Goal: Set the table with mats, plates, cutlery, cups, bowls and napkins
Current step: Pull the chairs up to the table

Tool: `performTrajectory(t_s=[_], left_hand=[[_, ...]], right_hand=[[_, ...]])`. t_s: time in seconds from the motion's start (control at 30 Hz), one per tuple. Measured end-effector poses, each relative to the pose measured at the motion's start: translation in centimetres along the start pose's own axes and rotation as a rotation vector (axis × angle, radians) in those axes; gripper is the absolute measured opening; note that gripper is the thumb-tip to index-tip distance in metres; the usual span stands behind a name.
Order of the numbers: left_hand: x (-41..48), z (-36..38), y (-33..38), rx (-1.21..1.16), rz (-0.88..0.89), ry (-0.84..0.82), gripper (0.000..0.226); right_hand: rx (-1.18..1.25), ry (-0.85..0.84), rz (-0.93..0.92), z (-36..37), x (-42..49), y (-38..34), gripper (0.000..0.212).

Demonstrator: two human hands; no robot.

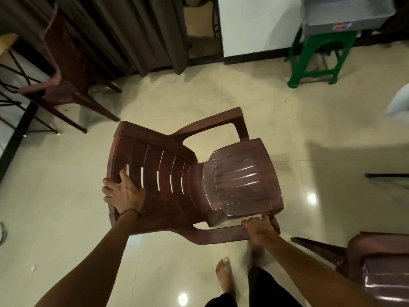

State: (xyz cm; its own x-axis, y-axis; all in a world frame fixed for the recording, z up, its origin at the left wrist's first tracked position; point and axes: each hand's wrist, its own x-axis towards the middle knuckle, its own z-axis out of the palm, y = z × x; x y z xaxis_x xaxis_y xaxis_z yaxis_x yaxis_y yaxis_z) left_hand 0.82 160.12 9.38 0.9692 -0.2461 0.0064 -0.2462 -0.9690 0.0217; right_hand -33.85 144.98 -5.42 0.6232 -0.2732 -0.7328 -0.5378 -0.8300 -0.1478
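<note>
A brown plastic armchair (239, 180) fills the middle of the view, tilted, with its slatted backrest to the left and its seat to the right. My left hand (124, 191) grips the top edge of the backrest, thumb over the front face. My right hand (261, 229) is curled round the front end of the near armrest. No mats, plates, cutlery, cups, bowls or napkins are in view.
A second brown chair (66, 85) stands at the upper left beside a table's black frame (15, 138). A third brown chair (376, 262) is at the lower right. A green stool (314, 54) carries a grey box at the upper right. Dark curtains hang behind. My bare feet stand on the tiled floor.
</note>
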Motion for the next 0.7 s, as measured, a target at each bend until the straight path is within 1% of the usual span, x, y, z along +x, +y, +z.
performTrajectory(t_s=[0.07, 0.1, 0.17, 0.27, 0.3, 0.33, 0.47, 0.53, 0.63, 0.67, 0.7], left_hand=[[-0.4, 0.2, 2.6, -0.060, 0.039, 0.028, 0.077], [-0.5, 0.2, 4.1, -0.085, 0.058, 0.037, 0.075], [-0.7, 0.5, 6.8, -0.111, 0.084, 0.047, 0.074], [-1.6, 1.1, 11.0, -0.113, 0.140, 0.046, 0.076], [-1.9, 1.2, 12.4, -0.115, 0.161, 0.045, 0.076], [-2.3, 1.3, 13.6, -0.120, 0.185, 0.045, 0.075], [-4.0, 1.4, 19.1, -0.130, 0.288, 0.020, 0.076], [-4.9, 1.4, 21.8, -0.116, 0.324, 0.018, 0.077], [-6.2, 1.5, 25.7, -0.096, 0.355, 0.008, 0.081], [-6.5, 1.5, 26.9, -0.098, 0.363, 0.003, 0.084], [-6.9, 1.6, 28.2, -0.100, 0.380, -0.002, 0.085]], right_hand=[[-0.034, 0.021, 0.039, -0.7, -0.4, 2.6, 0.051], [-0.047, 0.028, 0.063, -1.2, -0.7, 3.9, 0.055], [-0.068, 0.060, 0.111, -1.9, -0.8, 6.4, 0.071], [-0.061, 0.095, 0.205, -2.0, -0.3, 10.5, 0.101], [-0.043, 0.093, 0.242, -2.1, -0.4, 11.7, 0.108], [-0.034, 0.092, 0.279, -2.2, -0.5, 12.8, 0.109], [0.068, 0.126, 0.420, -2.8, -2.4, 17.2, 0.083], [0.170, 0.171, 0.494, -2.8, -3.3, 19.1, 0.078], [0.287, 0.147, 0.550, -2.5, -4.8, 21.3, 0.073], [0.242, 0.103, 0.560, -2.1, -5.2, 22.0, 0.066], [0.263, 0.082, 0.537, -1.6, -5.5, 22.9, 0.058]])
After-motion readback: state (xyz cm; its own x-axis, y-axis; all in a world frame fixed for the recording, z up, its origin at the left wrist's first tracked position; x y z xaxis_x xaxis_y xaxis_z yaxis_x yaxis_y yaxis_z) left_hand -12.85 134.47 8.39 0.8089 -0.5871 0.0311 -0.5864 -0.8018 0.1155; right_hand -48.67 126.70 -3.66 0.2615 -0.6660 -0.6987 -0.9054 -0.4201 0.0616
